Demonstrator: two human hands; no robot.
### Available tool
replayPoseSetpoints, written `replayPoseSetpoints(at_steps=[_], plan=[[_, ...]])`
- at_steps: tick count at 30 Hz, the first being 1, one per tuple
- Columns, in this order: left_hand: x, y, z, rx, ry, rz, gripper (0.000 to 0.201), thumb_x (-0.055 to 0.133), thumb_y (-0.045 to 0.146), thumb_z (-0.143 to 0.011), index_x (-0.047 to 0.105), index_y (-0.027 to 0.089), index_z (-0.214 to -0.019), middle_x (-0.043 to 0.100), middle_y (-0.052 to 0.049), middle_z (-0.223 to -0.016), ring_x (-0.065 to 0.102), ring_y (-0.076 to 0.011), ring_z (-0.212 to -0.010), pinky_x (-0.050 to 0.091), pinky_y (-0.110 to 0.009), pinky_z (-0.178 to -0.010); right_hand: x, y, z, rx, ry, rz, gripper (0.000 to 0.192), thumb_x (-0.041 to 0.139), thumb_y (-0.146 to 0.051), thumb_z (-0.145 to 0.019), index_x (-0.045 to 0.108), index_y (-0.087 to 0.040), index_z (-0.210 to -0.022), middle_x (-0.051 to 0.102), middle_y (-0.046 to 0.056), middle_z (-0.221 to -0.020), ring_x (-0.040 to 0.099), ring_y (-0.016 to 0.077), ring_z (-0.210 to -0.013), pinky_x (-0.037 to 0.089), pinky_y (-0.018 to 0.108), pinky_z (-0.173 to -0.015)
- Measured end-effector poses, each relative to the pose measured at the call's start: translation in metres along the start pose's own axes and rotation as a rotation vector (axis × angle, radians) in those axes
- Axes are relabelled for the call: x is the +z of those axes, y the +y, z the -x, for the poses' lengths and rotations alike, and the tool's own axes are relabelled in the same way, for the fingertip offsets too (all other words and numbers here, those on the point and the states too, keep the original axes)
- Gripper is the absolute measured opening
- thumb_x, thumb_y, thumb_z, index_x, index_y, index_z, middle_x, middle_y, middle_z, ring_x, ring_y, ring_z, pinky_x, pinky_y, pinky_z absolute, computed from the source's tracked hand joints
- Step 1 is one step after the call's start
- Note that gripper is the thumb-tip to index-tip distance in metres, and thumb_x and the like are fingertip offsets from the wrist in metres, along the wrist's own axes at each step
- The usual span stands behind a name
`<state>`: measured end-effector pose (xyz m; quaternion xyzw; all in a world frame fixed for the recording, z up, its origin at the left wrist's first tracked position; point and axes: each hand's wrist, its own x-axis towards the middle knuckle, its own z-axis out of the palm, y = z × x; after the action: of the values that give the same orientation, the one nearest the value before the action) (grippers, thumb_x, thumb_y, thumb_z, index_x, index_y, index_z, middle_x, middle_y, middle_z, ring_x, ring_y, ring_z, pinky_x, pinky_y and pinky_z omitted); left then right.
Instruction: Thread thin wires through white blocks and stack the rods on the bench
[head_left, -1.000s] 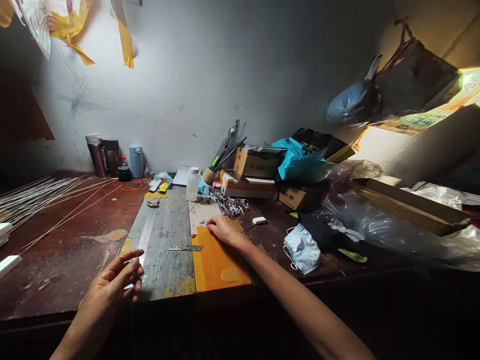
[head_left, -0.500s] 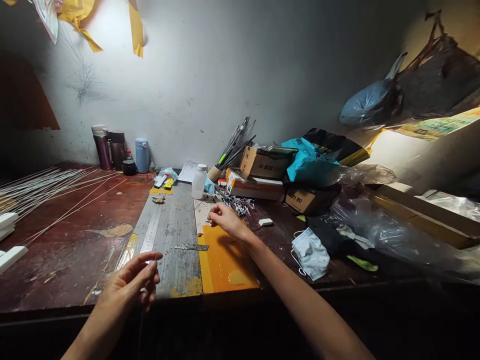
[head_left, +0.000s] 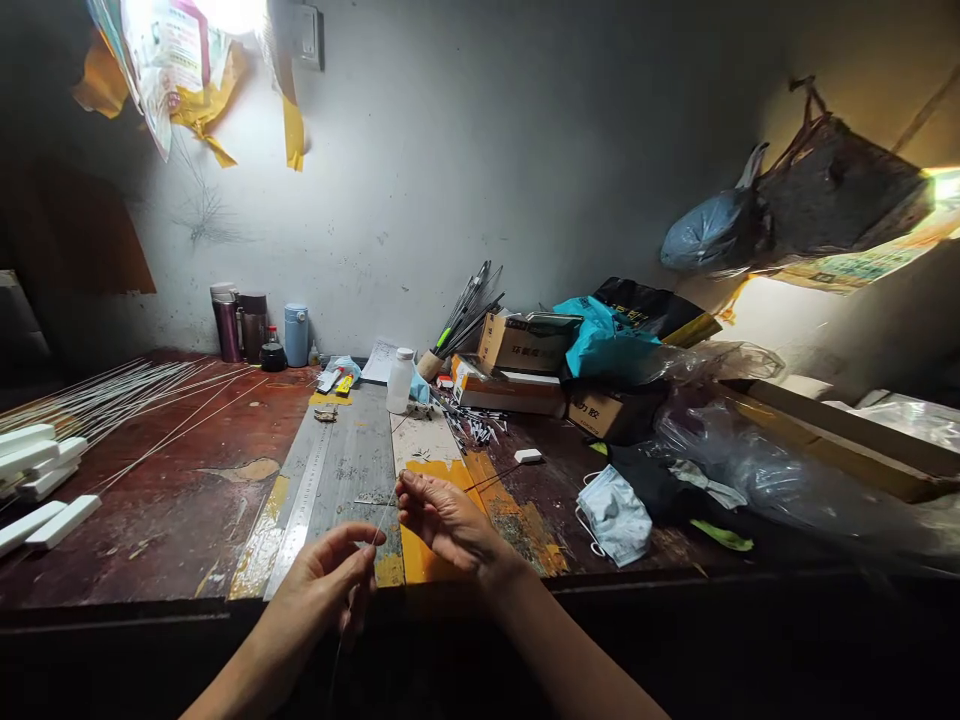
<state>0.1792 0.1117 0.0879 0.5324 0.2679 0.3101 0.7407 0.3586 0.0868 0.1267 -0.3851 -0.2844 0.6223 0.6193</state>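
Head view, near edge of a worn red-brown wooden workbench [head_left: 150,520]. The left hand [head_left: 330,585] hovers over the front lip, fingers curled, thumb and forefinger pinched on a thin pale rod [head_left: 379,525] that slants up and away. The right hand [head_left: 442,520] sits just beyond and beside it, fingers bent and closed on the upper end of the same rod; whether it also holds the dark fine wire [head_left: 491,475] running right from its fingertips cannot be told.

Under both hands: a grey scuffed metal plate [head_left: 349,470] with a long steel ruler [head_left: 304,500] lying along its left part, graduations too small to read, and a glossy orange sheet [head_left: 420,550] touching the plate's right edge. Open room lies left of the ruler, a bare stained stretch of bench reaching to white rectangular blocks [head_left: 45,480] and a fan of long thin white rods [head_left: 112,400] at the left edge. The right side is crowded: a crumpled light-blue face mask [head_left: 615,515] near the front lip, a small white eraser-like block [head_left: 528,456], clear plastic bags [head_left: 750,460].

Farther back: a white plastic bottle [head_left: 400,380], a scatter of short black-and-white pins [head_left: 476,425], brown cardboard boxes [head_left: 517,345] with printed characters not legible, a cup of dark sticks [head_left: 465,310]. Against the grey wall [head_left: 487,150]: two dark steel flasks [head_left: 240,325] and a light-blue flask [head_left: 296,335]. Printed paper and yellow tape [head_left: 195,80] hang at upper left, text unreadable.
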Motion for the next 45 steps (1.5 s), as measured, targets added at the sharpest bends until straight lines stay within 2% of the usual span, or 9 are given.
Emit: replayPoseSetpoints(at_steps=[15,26,31,34,37,39,41,42,45], plan=[[-0.001,-0.011,-0.004,-0.050,0.024,-0.019,0.063,0.075,0.064,-0.059,0.061,0.017,-0.099,0.057,0.004,-0.053,0.043,-0.0062,-0.035,0.030,-0.014,-0.033,0.005,0.004,0.006,-0.054,0.032,-0.081,0.028,0.087,-0.028,-0.061,0.068,-0.012,-0.075,0.065,-0.001,-0.072,0.061,0.0068,-0.063,0.053,0.020,-0.070],[0.001,-0.011,-0.001,-0.023,0.021,-0.030,0.056,0.072,0.061,-0.067,0.061,0.016,-0.100,0.058,0.003,-0.054,0.046,-0.0064,-0.035,0.031,-0.015,-0.034,0.008,0.006,0.007,-0.066,0.020,0.065,0.032,0.084,-0.037,-0.062,0.066,-0.014,-0.073,0.062,-0.003,-0.071,0.058,0.0067,-0.060,0.049,0.020,-0.068],[0.009,-0.005,-0.004,-0.002,0.014,0.054,0.050,0.072,0.055,-0.071,0.059,0.017,-0.101,0.061,0.002,-0.062,0.054,-0.0098,-0.041,0.040,-0.018,-0.038,0.011,0.011,0.013,-0.073,-0.018,0.202,0.031,0.084,-0.037,-0.062,0.068,-0.013,-0.074,0.062,-0.002,-0.068,0.054,0.0078,-0.061,0.042,0.020,-0.060],[0.018,0.007,-0.002,0.003,0.000,0.091,0.041,0.072,0.050,-0.074,0.060,0.017,-0.095,0.063,0.001,-0.068,0.060,-0.0123,-0.052,0.047,-0.021,-0.050,0.013,0.006,0.019,-0.098,-0.048,0.401,0.031,0.082,-0.039,-0.063,0.070,-0.015,-0.076,0.062,-0.003,-0.066,0.053,0.0093,-0.062,0.039,0.022,-0.061],[0.028,0.012,0.004,0.117,0.031,0.048,0.036,0.069,0.047,-0.078,0.063,0.018,-0.098,0.068,-0.005,-0.094,0.065,-0.0204,-0.091,0.050,-0.027,-0.079,0.012,-0.012,0.027,-0.162,-0.014,0.531,0.030,0.080,-0.042,-0.063,0.070,-0.017,-0.075,0.062,-0.003,-0.069,0.052,0.0111,-0.067,0.038,0.024,-0.066],[0.032,-0.002,0.012,0.175,0.095,0.017,0.041,0.067,0.050,-0.079,0.063,0.020,-0.107,0.064,-0.008,-0.115,0.055,-0.0267,-0.115,0.044,-0.033,-0.094,0.011,-0.030,0.034,-0.212,0.028,0.581,0.027,0.078,-0.041,-0.065,0.070,-0.018,-0.076,0.062,-0.002,-0.071,0.052,0.0123,-0.069,0.038,0.025,-0.068],[0.036,-0.032,0.022,0.156,0.111,0.041,0.052,0.069,0.055,-0.074,0.061,0.022,-0.114,0.058,-0.010,-0.127,0.047,-0.0311,-0.124,0.040,-0.038,-0.101,0.011,-0.049,0.043,-0.256,0.058,0.631,0.024,0.076,-0.039,-0.067,0.071,-0.018,-0.077,0.063,-0.001,-0.073,0.051,0.0132,-0.071,0.037,0.026,-0.069],[0.039,-0.052,0.028,0.135,0.070,0.087,0.061,0.073,0.057,-0.069,0.059,0.022,-0.117,0.055,-0.012,-0.131,0.044,-0.0330,-0.126,0.037,-0.040,-0.104,0.012,-0.058,0.048,-0.270,0.066,0.651,0.023,0.076,-0.038,-0.067,0.072,-0.018,-0.077,0.063,-0.001,-0.074,0.051,0.0135,-0.072,0.037,0.026,-0.069],[0.055,-0.118,0.048,-0.048,-0.258,0.278,0.083,0.080,0.062,-0.055,0.055,0.025,-0.125,0.045,-0.015,-0.142,0.036,-0.0349,-0.132,0.030,-0.043,-0.109,0.017,-0.082,0.064,-0.273,0.098,0.683,0.018,0.074,-0.034,-0.069,0.072,-0.019,-0.078,0.065,0.000,-0.077,0.053,0.0141,-0.073,0.037,0.027,-0.070]])
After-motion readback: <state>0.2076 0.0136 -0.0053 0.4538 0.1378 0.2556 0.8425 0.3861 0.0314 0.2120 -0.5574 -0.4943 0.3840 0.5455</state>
